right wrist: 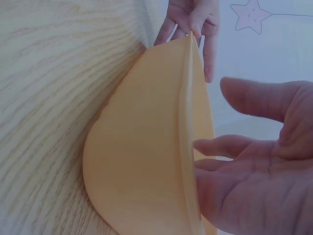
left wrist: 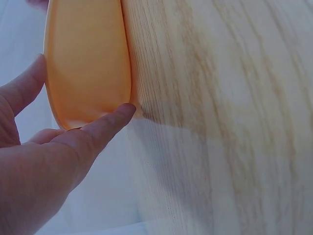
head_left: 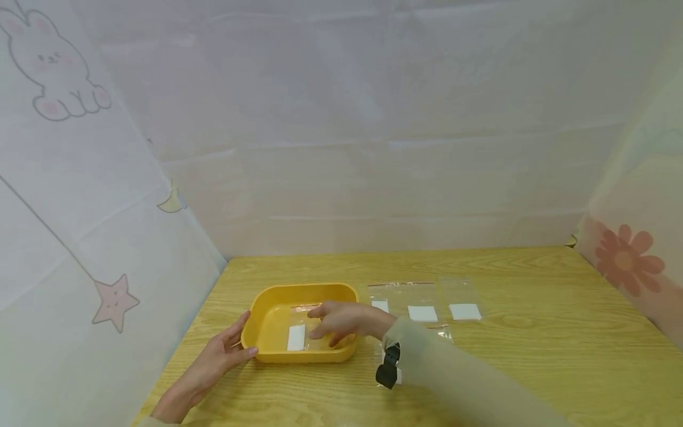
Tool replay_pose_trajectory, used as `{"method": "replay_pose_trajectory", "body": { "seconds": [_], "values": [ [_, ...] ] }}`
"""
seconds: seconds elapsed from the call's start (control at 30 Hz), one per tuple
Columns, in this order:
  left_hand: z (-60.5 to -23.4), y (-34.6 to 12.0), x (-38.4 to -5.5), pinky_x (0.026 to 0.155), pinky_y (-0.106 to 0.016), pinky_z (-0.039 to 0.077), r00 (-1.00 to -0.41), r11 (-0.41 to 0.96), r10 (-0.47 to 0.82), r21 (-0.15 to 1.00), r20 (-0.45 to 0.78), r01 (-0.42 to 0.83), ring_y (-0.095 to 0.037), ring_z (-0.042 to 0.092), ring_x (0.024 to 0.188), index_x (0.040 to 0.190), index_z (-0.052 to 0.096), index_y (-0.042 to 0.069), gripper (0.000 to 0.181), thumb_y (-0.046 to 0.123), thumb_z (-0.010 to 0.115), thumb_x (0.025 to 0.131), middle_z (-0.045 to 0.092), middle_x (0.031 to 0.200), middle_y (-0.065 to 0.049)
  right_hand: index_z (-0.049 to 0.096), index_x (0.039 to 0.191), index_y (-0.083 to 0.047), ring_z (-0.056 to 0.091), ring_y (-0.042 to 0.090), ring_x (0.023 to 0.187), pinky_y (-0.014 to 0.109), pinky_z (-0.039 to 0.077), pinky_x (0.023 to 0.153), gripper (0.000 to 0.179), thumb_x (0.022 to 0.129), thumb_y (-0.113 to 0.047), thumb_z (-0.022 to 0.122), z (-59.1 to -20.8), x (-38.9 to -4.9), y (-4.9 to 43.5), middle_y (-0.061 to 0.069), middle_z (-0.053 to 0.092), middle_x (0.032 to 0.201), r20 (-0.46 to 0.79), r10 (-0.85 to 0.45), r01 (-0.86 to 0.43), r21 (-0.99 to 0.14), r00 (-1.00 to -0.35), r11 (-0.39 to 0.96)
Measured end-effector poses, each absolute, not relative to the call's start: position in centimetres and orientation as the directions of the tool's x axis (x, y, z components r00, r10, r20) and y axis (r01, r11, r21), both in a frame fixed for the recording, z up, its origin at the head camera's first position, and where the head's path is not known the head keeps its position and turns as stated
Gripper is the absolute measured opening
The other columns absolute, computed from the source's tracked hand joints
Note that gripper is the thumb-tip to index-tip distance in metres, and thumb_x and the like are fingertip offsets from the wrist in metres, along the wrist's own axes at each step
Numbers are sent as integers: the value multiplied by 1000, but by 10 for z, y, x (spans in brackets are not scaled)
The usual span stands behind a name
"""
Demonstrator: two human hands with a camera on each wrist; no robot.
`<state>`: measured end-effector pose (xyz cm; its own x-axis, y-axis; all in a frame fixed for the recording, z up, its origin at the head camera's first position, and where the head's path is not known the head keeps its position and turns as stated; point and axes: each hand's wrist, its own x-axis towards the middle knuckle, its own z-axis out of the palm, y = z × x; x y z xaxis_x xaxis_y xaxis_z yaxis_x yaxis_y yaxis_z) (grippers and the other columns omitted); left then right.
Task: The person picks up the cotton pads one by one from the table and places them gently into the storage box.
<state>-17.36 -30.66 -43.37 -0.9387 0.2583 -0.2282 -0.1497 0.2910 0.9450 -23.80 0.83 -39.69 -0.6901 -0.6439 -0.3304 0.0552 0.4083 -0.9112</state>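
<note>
A yellow plastic basin (head_left: 267, 351) with rounded corners stands on the table. My left hand (head_left: 216, 360) holds its left end, the thumb at the front corner and the fingers along the side wall. In the left wrist view, the basin's outer wall (left wrist: 90, 63) lies between thumb and fingers. Inside the basin is a clear zip bag with a white rectangle (head_left: 296, 338) on it. My right hand (head_left: 344, 319) reaches over the right wall into the basin, fingers spread and apart, holding nothing visible. Part of that bag is hidden beneath it.
Right of the basin, several clear zip bags with white rectangles (head_left: 423, 314) lie on the wooden table (head_left: 533, 332). Another such bag (head_left: 465, 311) lies farther right. My right forearm, with a black strap (head_left: 391, 363), covers some of them. Printed cloth walls (head_left: 373, 148) surround the table.
</note>
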Motion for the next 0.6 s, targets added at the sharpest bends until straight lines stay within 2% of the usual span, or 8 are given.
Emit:
{"method": "replay_pose_trajectory", "body": {
  "seconds": [0.13,0.27,0.4,0.5,0.6],
  "values": [
    [-433,-306,-173,108,-43,50,-936,289,266,946,-230,-150,-52,23,151,170,6,7,90,17,68,105,9,172,-26,56,147,7,62,37,124,50,59,95,48,101,-5,67,-395,-241,15,23,50,154,-276,-683,56,-944,-677,326],
    [-434,-305,-173,110,-44,49,-938,291,255,944,-234,-157,-50,23,152,170,7,9,91,18,69,105,9,172,-24,63,142,5,71,36,112,49,60,94,43,100,-3,68,-391,-244,24,20,65,137,-205,-705,47,-970,-678,237],
    [-435,-305,-174,110,-46,48,-940,294,248,943,-232,-155,-50,24,152,170,8,9,91,18,69,105,9,172,-25,70,135,1,75,29,100,50,60,92,37,99,-8,73,-383,-241,37,14,74,120,-123,-698,-47,-975,-705,219],
    [-435,-305,-174,110,-45,49,-941,293,243,943,-235,-160,-50,24,152,170,8,9,91,17,70,105,10,172,-25,72,131,-1,74,24,95,54,60,90,34,99,-11,76,-378,-235,50,11,76,115,-51,-692,-145,-964,-720,222],
    [-435,-306,-174,110,-44,49,-941,289,246,944,-235,-160,-49,24,152,170,8,9,91,17,70,105,11,172,-24,75,126,-2,73,23,93,46,61,86,32,97,-13,79,-375,-230,65,6,77,109,15,-677,-237,-942,-735,237]
  ]
}}
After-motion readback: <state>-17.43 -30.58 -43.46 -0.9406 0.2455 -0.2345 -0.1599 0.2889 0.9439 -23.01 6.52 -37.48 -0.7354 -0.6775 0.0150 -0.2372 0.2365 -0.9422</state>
